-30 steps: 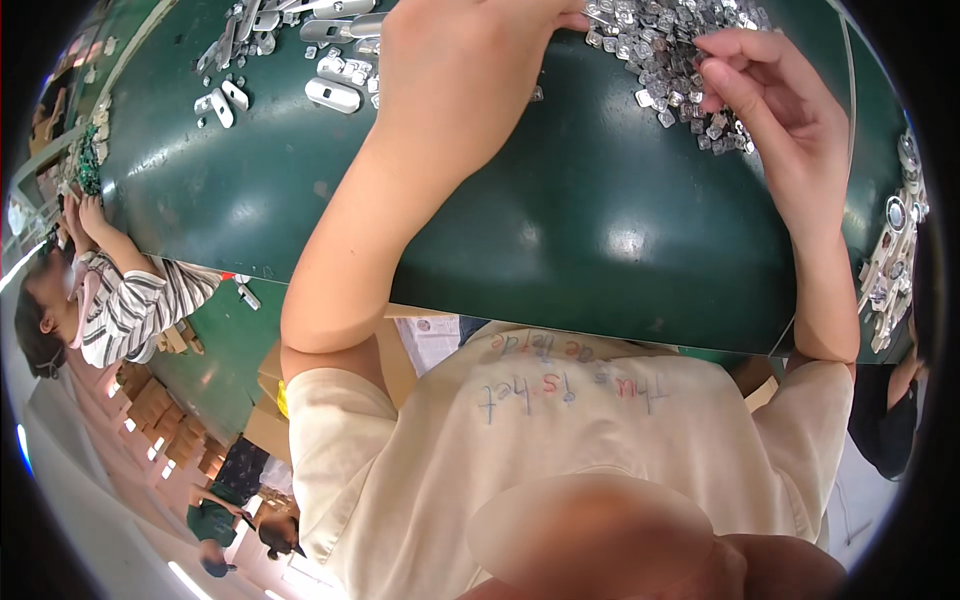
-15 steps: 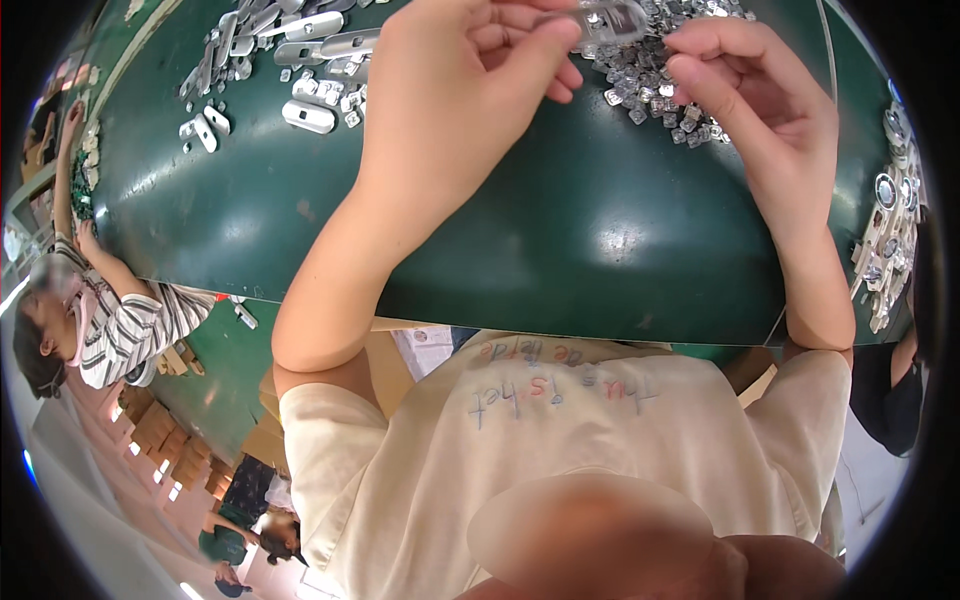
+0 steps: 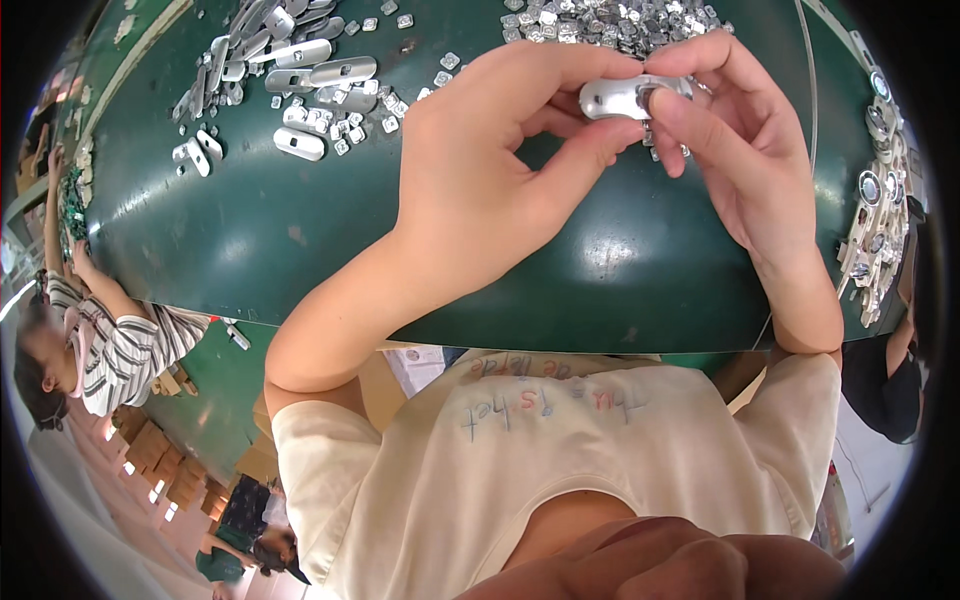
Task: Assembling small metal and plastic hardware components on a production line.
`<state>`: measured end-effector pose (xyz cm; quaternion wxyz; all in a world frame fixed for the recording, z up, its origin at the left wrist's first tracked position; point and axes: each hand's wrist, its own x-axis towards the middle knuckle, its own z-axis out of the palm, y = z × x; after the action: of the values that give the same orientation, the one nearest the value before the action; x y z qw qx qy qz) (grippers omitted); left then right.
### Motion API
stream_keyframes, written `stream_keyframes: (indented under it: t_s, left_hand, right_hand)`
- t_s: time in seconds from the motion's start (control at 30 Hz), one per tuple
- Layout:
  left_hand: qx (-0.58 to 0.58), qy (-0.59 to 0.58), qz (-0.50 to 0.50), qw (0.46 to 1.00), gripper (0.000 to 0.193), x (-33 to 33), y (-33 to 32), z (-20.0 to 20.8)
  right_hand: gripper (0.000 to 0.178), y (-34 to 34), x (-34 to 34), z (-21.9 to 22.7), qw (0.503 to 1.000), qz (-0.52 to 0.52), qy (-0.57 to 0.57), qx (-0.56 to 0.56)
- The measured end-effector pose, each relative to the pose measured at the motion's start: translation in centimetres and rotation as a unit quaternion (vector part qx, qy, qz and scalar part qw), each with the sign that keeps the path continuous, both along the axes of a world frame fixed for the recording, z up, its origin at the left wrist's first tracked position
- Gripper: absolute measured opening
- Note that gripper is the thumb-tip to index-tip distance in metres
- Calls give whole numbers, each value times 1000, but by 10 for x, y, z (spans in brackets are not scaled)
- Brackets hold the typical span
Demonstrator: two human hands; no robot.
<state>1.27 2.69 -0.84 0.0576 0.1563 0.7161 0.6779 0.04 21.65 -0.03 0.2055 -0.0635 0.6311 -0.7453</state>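
Observation:
A silver, round-ended metal plate (image 3: 608,98) is held up over the green table between both hands. My left hand (image 3: 480,160) is closed on its left part, thumb below and fingertips at the upper edge. My right hand (image 3: 755,140) is closed around its right end, with the thumb pressed on the face near the slot. Whether a small piece sits under that thumb is hidden. Just beyond the hands lies a heap of small square metal pieces (image 3: 600,25).
Similar silver plates (image 3: 345,72) lie piled at the far left, with small square pieces scattered among them. White parts with round rings (image 3: 872,235) line the table's right edge. A person in a striped top (image 3: 135,345) works at the left; another person's dark sleeve (image 3: 880,390) shows at right.
Both hands have come together. The left hand has brought the plate nearer and turned it, and the right hand has moved from the heap of square pieces onto the plate.

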Motion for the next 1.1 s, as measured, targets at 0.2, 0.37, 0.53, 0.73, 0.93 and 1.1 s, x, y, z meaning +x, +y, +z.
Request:
stream_keyframes:
  t_s: [0.2,0.37,0.53,0.73,0.93,1.1]
  left_hand:
    - [-42,40,5,998,31,0,-8,0]
    - [-40,47,10,998,31,2,-7,-1]
    - [-46,112,18,992,31,3,2,-5]
    - [57,-108,25,992,32,2,4,6]
    - [63,-118,30,991,31,5,-3,3]
    - [77,-141,-12,987,31,10,6,13]
  right_hand:
    - [18,-14,4,5,995,-21,94,1]
    - [19,-17,8,1,988,-26,145,38]
    - [21,-14,11,2,988,-55,146,15]
    - [34,5,-2,12,993,25,101,51]
    - [40,135,-96,29,658,-171,338,651]
    - [62,334,-138,23,490,-124,-19,863]
